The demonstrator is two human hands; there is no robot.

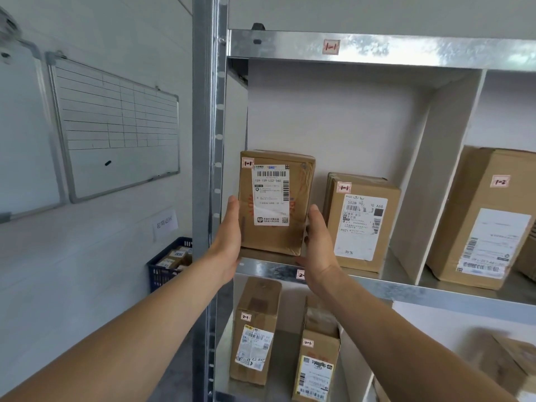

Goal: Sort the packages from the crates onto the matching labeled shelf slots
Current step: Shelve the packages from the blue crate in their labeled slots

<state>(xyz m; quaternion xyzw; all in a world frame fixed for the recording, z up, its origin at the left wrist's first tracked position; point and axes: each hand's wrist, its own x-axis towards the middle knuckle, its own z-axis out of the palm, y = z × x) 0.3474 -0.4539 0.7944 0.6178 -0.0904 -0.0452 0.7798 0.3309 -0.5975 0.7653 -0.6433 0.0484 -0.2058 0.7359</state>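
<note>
A cardboard package [298,236] marked 1-1, with a white shipping label, stands upright at the left end of a shelf slot. The beam above carries a 1-1 tag [331,47]. My left hand [230,239] lies flat against the package's left side with straight fingers. My right hand [319,245] lies flat against its right side. A second 1-1 package [361,221] stands just to the right in the same slot.
A white divider [429,181] separates this slot from one holding a large 1-2 box [481,216]. Two 2-1 packages [255,329] stand on the shelf below. A blue crate [169,264] with several packages sits low left, behind the metal upright [206,140]. Whiteboards hang on the left wall.
</note>
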